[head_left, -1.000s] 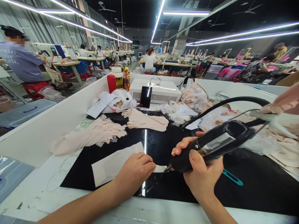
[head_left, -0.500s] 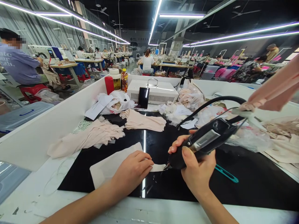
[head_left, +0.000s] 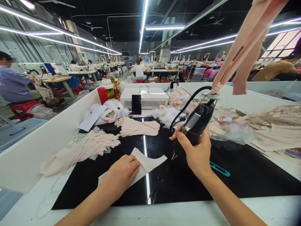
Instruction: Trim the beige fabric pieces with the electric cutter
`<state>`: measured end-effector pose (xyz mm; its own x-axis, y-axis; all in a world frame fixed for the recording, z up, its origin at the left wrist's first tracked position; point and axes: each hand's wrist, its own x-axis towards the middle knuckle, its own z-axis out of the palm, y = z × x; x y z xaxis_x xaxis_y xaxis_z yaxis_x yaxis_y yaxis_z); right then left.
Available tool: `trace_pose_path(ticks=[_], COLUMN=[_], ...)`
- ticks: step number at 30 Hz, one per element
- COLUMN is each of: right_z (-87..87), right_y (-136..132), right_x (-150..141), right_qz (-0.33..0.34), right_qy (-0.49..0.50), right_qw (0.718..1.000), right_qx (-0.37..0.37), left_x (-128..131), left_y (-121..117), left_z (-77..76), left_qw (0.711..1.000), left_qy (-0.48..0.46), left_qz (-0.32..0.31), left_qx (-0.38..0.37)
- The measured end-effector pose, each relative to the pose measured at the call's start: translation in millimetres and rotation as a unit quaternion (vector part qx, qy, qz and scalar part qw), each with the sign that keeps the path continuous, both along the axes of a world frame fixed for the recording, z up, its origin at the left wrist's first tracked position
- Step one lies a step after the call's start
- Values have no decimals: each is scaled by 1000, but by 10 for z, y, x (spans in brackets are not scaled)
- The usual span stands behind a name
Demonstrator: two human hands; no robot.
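My left hand [head_left: 123, 175] rests on a cream-white fabric piece [head_left: 149, 161], its fingers bent and pressing the cloth onto the shiny black sheet [head_left: 188, 182]. The piece has a concave curved edge and a narrow end pointing right. My right hand [head_left: 196, 149] is wrapped round a black corded hand tool [head_left: 196, 121] with a silver plate on its side. The tool's narrow metal tip [head_left: 173, 156] points down, just right of the cloth and apart from it. Pale pink cloth strips [head_left: 242, 56] are tied at the tool's upper end. A teal slim-handled tool [head_left: 219, 169] lies right of my right wrist.
Pale pink fabric stacks lie to the left [head_left: 82, 150] and at the back [head_left: 138, 126]. Behind them are a phone [head_left: 136, 104], a white vented box [head_left: 155, 98] and jars. Plastic bags and beige cloth [head_left: 277, 138] lie at right. A white side wall [head_left: 47, 147] borders the left.
The black tool has lifted off the cloth and stands more upright. The cloth has shifted and its right end now angles upward. My view has tilted up slightly.
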<state>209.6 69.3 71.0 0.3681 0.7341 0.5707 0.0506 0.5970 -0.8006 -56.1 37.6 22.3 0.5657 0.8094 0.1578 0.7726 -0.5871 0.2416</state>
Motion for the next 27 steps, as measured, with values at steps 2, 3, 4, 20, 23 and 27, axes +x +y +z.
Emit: trace_pose_path(ticks=[2,3,4,20,23,27], right_z=[68,102,133,48,39,22], right_y=[5,11,20,-36,-48,-58], right_x=[6,3,-3,-344,-391,-450], right_qz=[-15,-30,-49,32,42,60], right_qy=[-24,-34,-43,-3,2,16], right_qw=[1000,999,998,999,999,998], right_qx=[-10,-14,-18,18,10,-2], left_x=[60,87,108,250,269,243], left_y=[-71,-105,-132,533,598,602], left_z=[80,129,180,236,207,195], left_qw=[999,997,995,964,959,961], left_qy=[36,44,46,-45,-24,-18], left_qz=[14,21,25,-227,-222,-209], left_qx=[-32,-55,-81,-129,-175,-179])
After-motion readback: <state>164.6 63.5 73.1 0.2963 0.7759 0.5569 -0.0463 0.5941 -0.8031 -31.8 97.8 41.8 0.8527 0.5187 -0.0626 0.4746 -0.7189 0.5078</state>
